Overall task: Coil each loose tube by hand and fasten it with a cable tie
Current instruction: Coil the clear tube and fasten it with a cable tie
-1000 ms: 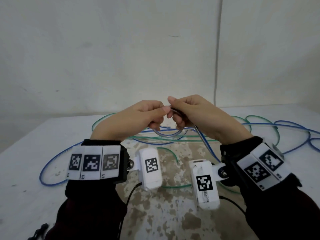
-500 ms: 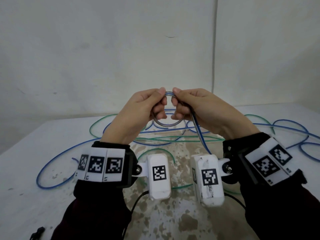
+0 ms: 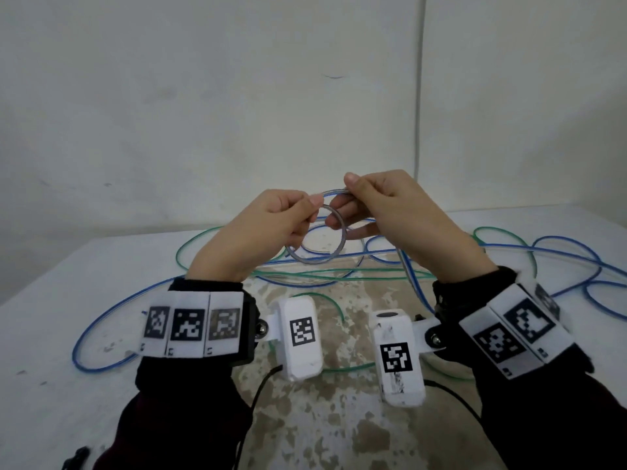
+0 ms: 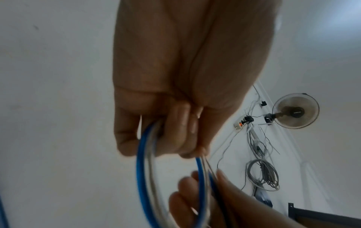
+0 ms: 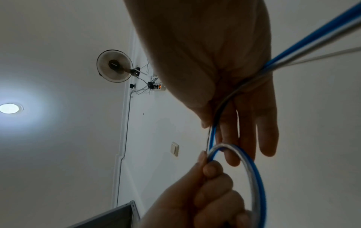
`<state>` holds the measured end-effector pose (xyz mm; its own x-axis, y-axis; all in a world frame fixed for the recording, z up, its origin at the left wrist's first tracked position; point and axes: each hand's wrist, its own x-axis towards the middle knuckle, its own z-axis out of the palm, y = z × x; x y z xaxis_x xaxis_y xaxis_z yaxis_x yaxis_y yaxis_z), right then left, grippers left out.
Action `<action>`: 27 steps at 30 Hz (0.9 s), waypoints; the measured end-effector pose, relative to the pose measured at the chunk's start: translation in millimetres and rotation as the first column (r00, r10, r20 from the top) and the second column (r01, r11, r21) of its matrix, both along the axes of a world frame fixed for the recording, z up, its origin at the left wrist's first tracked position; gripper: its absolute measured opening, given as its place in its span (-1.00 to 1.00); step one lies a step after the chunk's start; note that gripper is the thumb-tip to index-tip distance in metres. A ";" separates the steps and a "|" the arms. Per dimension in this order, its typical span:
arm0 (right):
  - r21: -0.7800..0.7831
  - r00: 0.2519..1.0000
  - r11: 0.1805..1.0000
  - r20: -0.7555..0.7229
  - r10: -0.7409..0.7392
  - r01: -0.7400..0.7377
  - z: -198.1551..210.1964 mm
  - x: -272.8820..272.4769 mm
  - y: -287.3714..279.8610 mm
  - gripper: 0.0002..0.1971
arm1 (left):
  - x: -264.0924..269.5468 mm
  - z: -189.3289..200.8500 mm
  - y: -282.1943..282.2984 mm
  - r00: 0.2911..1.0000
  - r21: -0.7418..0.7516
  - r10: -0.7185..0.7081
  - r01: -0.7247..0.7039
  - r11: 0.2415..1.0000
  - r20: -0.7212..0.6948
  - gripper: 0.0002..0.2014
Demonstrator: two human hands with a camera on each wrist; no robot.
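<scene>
While the coil is formed above the table, the parts are labelled as follows.

Tube: a thin blue-striped clear tube (image 3: pixel 319 244) is held in the air as a small ring between both hands; its free length trails down past the right wrist to the table (image 3: pixel 51 300).

Left hand: the left hand (image 3: pixel 258 232) is closed in a pinch on the near side of the ring, thumb against curled fingers (image 4: pixel 175 131), as is shown from the left wrist.

Right hand: the right hand (image 3: pixel 397 215) pinches the upper strand between thumb and forefinger; the remaining fingers (image 5: pixel 267 131) are extended and slack behind the ring.

Loose tubes: further blue tubes (image 3: pixel 559 245) and green tubes (image 3: pixel 190 245) lie tangled on the table beyond the hands.

Handling: the tube is judged light, springy and smooth, so that a released loop is likely to spring open.

Grip point: hold is best taken where the turns cross, all strands being pinched together there.

Cable tie: none can be identified with certainty.
</scene>
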<state>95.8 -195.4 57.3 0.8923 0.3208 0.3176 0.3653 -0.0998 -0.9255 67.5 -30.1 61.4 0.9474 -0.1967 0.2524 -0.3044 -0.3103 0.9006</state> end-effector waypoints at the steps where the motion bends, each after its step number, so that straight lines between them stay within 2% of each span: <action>1: -0.011 0.999 1.000 -0.020 0.028 -0.028 -1.0 -0.4 2.6 -0.61 | -0.3 0.6 -1.5 0.998 -0.029 0.040 -0.039 0.999 0.039 -0.68; 4: 0.108 0.986 0.986 -0.097 0.138 -0.127 -0.9 -0.7 7.8 -0.61 | 2.6 3.5 -9.1 0.991 -0.207 0.101 -0.080 0.975 0.092 -0.67; 6: 0.208 0.970 0.961 -0.124 0.211 -0.183 3.1 -2.1 6.5 -0.63 | 3.9 6.6 -13.5 0.996 -0.294 0.078 -0.063 0.954 0.040 -0.65; 9: 0.187 0.961 0.958 -0.130 0.243 -0.217 4.4 -4.1 3.9 -0.63 | 0.1 6.7 -15.8 0.996 -0.250 -0.031 0.010 0.968 -0.079 -0.64; 11: 0.186 0.960 0.956 -0.120 0.252 -0.228 4.5 -5.7 6.7 -0.62 | -0.8 4.0 -16.6 0.995 -0.268 -0.086 0.069 0.961 -0.052 -0.61; 13: 0.243 0.953 0.941 -0.133 0.273 -0.236 6.6 -5.8 7.7 -0.61 | 1.2 3.3 -16.9 0.996 -0.413 -0.090 0.092 0.906 0.024 -0.58; 15: 0.292 0.936 0.920 -0.156 0.317 -0.263 10.5 -5.9 3.7 -0.59 | 2.6 7.3 -15.0 0.994 -0.573 -0.108 0.095 0.814 0.011 -0.61; 16: 0.303 0.927 0.910 -0.157 0.340 -0.283 11.7 -6.2 0.6 -0.59 | 2.3 9.3 -14.0 0.990 -0.596 -0.136 0.098 0.797 -0.019 -0.63; 18: 0.274 0.927 0.914 -0.145 0.347 -0.299 10.8 -5.6 -3.3 -0.60 | -1.0 10.7 -13.0 0.982 -0.498 -0.167 0.104 0.861 -0.083 -0.63; 20: 0.234 0.939 0.931 -0.136 0.317 -0.281 8.5 -4.7 -1.2 -0.60 | -3.0 8.1 -13.9 0.992 -0.350 -0.112 0.087 0.933 -0.051 -0.63; 21: 0.235 0.944 0.934 -0.129 0.304 -0.268 7.6 -4.3 0.8 -0.60 | -2.3 7.0 -15.1 0.996 -0.356 -0.086 0.076 0.932 -0.012 -0.64; 23: 0.261 0.948 0.931 -0.122 0.296 -0.257 8.2 -3.6 1.9 -0.60 | 0.8 5.5 -17.1 0.998 -0.475 -0.050 0.060 0.878 0.033 -0.65; 25: 0.274 0.944 0.926 -0.131 0.302 -0.258 9.6 -2.8 -2.2 -0.61 | 2.6 6.4 -17.3 0.997 -0.544 -0.080 0.080 0.835 0.023 -0.66; 27: 0.252 0.943 0.932 -0.136 0.302 -0.262 9.4 -1.2 -7.1 -0.62 | 1.4 6.3 -16.2 0.988 -0.477 -0.146 0.106 0.872 -0.047 -0.65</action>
<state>94.6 -202.5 66.7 0.8221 0.5046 0.2637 0.1831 0.2043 -0.9616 68.9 -46.3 67.7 0.9432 -0.1923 0.2709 -0.2341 0.1939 0.9527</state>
